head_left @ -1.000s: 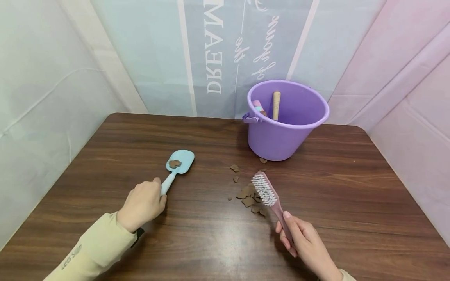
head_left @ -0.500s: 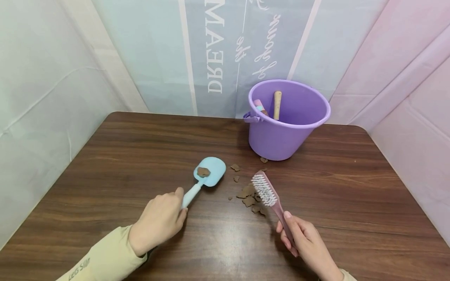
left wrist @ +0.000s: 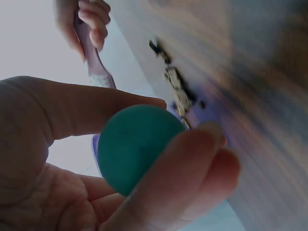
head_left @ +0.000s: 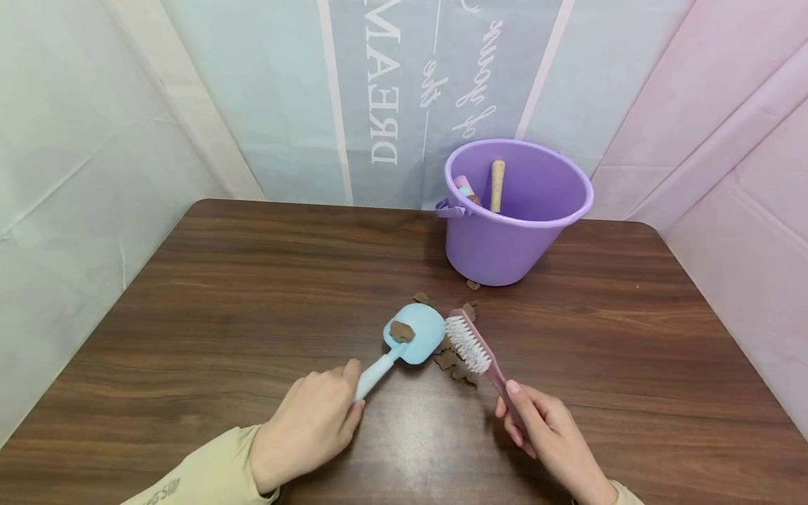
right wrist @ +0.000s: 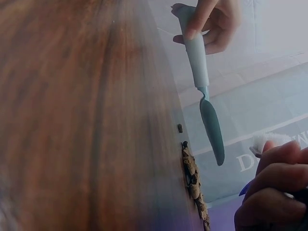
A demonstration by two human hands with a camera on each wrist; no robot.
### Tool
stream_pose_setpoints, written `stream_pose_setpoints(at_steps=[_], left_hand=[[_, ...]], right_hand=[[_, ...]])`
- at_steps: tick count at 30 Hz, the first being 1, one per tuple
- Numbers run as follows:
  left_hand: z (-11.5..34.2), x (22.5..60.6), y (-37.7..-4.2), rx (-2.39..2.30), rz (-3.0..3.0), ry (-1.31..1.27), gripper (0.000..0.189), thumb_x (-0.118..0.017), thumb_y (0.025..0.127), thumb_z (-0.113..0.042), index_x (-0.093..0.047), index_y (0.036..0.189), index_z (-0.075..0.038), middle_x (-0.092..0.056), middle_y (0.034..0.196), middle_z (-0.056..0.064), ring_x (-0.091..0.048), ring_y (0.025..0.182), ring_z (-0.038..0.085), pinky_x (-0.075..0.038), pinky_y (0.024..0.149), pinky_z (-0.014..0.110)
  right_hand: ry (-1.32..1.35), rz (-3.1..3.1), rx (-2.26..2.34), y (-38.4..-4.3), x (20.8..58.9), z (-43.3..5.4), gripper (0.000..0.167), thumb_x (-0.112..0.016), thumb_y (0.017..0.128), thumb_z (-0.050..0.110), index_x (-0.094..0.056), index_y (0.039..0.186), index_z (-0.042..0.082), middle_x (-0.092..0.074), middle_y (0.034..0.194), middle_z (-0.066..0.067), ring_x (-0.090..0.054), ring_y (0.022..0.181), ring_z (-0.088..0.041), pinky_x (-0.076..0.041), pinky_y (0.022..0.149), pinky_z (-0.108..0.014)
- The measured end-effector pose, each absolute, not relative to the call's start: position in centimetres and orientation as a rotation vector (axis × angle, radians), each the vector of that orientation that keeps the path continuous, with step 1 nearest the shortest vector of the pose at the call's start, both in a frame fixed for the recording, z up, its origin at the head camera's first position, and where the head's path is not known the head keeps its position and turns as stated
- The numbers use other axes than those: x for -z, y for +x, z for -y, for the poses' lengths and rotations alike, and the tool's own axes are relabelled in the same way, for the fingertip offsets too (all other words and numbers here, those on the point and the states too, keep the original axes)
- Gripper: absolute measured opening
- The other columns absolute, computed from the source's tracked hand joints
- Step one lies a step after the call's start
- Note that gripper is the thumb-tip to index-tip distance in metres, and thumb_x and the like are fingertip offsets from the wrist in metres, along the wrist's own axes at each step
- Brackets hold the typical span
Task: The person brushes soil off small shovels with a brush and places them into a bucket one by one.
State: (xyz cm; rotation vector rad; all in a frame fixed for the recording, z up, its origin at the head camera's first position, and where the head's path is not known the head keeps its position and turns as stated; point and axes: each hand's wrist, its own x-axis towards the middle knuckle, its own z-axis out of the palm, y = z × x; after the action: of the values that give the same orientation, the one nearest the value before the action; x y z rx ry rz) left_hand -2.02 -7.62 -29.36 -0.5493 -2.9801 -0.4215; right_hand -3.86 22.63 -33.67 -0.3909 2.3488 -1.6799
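Note:
My left hand (head_left: 309, 421) grips the handle of a light blue toy shovel (head_left: 428, 328). A brown flake (head_left: 401, 332) lies on its blade near the neck. In the left wrist view the round handle end (left wrist: 137, 144) sits between thumb and fingers. My right hand (head_left: 549, 428) holds a pink brush (head_left: 494, 372), its white bristles facing left toward the blade. Between the two tools, several brown flakes (head_left: 445, 360) lie in a small heap on the table, partly hidden by blade and brush. The right wrist view shows the shovel blade (right wrist: 211, 130) raised off the tabletop.
A purple bucket (head_left: 492, 249) stands behind the flakes, with a wooden handle (head_left: 497, 186) and a pink and blue piece inside. Stray flakes lie near its base and behind the shovel. Fabric walls (head_left: 290, 105) enclose the dark wooden table (head_left: 252, 280).
My left hand has carried the shovel, flake on it, rightward and nearer to me, up to the heap. The brush has hardly moved, only shifting slightly left at its head.

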Motion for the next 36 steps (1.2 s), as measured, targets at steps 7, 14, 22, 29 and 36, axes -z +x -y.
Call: stream_pose_setpoints(at_steps=[7, 14, 22, 29, 36], left_hand=[[6.8, 29.7, -1.6, 0.455, 2.935, -0.627, 0.029, -0.072, 0.075, -0.012, -0.044, 0.078, -0.009, -0.047, 0.061, -0.004, -0.044, 0.046, 0.013, -0.031, 0.040, 0.027], [6.2, 29.6, -1.3, 0.447, 2.916, -0.687, 0.028, -0.072, 0.076, -0.014, -0.044, 0.080, -0.009, -0.046, 0.062, -0.004, -0.044, 0.046, 0.012, -0.029, 0.039, 0.026], [5.8, 29.5, -1.0, 0.443, 2.886, -0.750, 0.029, -0.072, 0.076, -0.014, -0.043, 0.079, -0.010, -0.044, 0.063, -0.004, -0.043, 0.046, 0.009, -0.029, 0.038, 0.026], [5.8, 29.4, -0.7, 0.416, 2.865, -0.768, 0.030, -0.073, 0.074, -0.015, -0.044, 0.080, -0.009, -0.044, 0.063, -0.004, -0.045, 0.047, 0.011, -0.031, 0.040, 0.026], [6.0, 29.5, -0.5, 0.429, 2.853, -0.766, 0.029, -0.073, 0.075, -0.014, -0.045, 0.081, -0.009, -0.045, 0.063, -0.005, -0.044, 0.047, 0.011, -0.031, 0.041, 0.026]], right_hand=[[-0.385, -2.427, 1.640, -3.8, 33.6, -22.5, 0.022, -0.046, 0.101, 0.011, -0.058, 0.083, 0.008, -0.041, 0.053, 0.000, -0.034, 0.044, 0.000, -0.031, 0.037, -0.023], [-0.461, -2.591, 1.572, -3.6, 33.8, -22.1, 0.017, -0.060, 0.093, 0.008, -0.061, 0.078, 0.016, -0.036, 0.057, 0.013, -0.028, 0.049, 0.007, -0.026, 0.038, -0.019], [-0.494, -2.608, 1.556, -3.6, 33.8, -22.1, 0.018, -0.061, 0.092, 0.008, -0.060, 0.077, 0.018, -0.036, 0.055, 0.010, -0.028, 0.049, 0.008, -0.025, 0.038, -0.018], [-0.477, -2.570, 1.557, -3.6, 33.8, -22.2, 0.017, -0.059, 0.093, 0.009, -0.060, 0.079, 0.016, -0.037, 0.054, 0.009, -0.029, 0.048, 0.007, -0.026, 0.037, -0.019], [-0.384, -2.590, 1.554, -3.7, 33.4, -22.1, 0.015, -0.058, 0.094, 0.011, -0.061, 0.080, 0.014, -0.039, 0.052, 0.009, -0.033, 0.045, 0.004, -0.030, 0.038, -0.022]])
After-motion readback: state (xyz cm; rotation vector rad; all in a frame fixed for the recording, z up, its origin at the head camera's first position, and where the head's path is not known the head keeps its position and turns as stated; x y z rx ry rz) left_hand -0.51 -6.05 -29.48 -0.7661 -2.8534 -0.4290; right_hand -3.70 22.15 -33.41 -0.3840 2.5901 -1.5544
